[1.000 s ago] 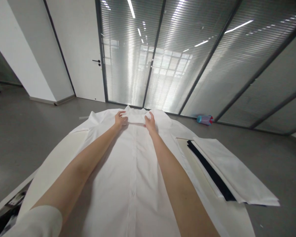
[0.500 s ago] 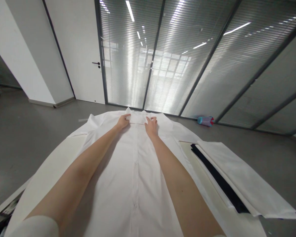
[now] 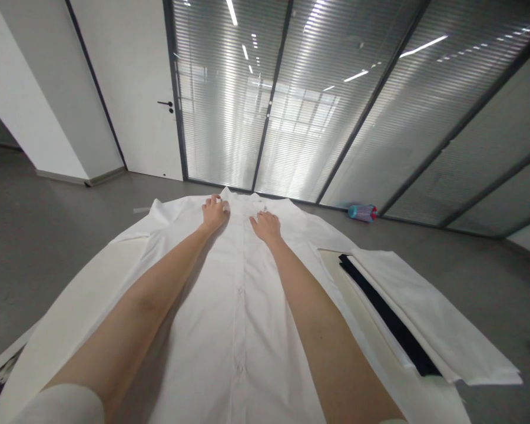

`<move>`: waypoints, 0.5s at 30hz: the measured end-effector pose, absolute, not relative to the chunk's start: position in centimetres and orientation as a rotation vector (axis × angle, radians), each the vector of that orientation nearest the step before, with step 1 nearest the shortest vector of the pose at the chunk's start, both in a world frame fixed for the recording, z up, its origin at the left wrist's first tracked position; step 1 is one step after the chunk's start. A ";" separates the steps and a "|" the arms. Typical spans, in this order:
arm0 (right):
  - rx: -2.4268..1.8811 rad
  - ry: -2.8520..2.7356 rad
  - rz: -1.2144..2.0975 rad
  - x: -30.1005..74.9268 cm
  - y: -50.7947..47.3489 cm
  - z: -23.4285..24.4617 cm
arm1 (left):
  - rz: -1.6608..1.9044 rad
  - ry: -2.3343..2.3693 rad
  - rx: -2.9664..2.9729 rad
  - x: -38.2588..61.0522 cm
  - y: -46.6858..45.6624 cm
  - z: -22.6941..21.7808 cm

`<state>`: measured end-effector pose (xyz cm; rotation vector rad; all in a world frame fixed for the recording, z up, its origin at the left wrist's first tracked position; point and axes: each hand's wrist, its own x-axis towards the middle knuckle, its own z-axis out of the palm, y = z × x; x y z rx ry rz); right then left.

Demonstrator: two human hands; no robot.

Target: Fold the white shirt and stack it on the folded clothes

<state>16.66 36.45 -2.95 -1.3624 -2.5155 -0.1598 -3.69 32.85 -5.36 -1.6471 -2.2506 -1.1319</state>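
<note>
A white button-up shirt [image 3: 216,318] lies spread face up, its collar at the far end and its button strip running down the middle. My left hand [image 3: 215,213] rests on the shirt left of the collar, fingers bent and a little apart. To the right of the button strip, my right hand [image 3: 267,226] lies on the cloth just below the collar, with thumb and fingers spread. Neither hand shows anything gripped. Both forearms reach across the shirt front.
Under the shirt is a cream-coloured table [image 3: 88,288]. Folded white and dark cloths [image 3: 433,312] lie on its right side, overhanging the edge. Beyond, a blue and red patterned cylinder [image 3: 362,213] lies on the grey floor by the glass partition. A white door [image 3: 136,88] stands at the left.
The thin reddish line that ran between my hands below the collar no longer shows. My left hand has shifted slightly left, and my right hand has flattened onto the shirt.
</note>
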 end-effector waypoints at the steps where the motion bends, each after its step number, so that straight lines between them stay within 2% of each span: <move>1: -1.371 -2.534 -0.169 16.7 36.5 -2.9 | -1.006 -2.212 -1.671 -3.6 32.7 -5.3; 7: -1.273 -2.633 -0.212 17.8 36.9 -2.8 | -0.800 -1.865 -1.988 -2.8 33.1 -5.0; 15: -1.321 -2.568 -0.159 16.2 36.9 -2.2 | -0.522 -2.142 -2.086 -2.5 33.0 -5.5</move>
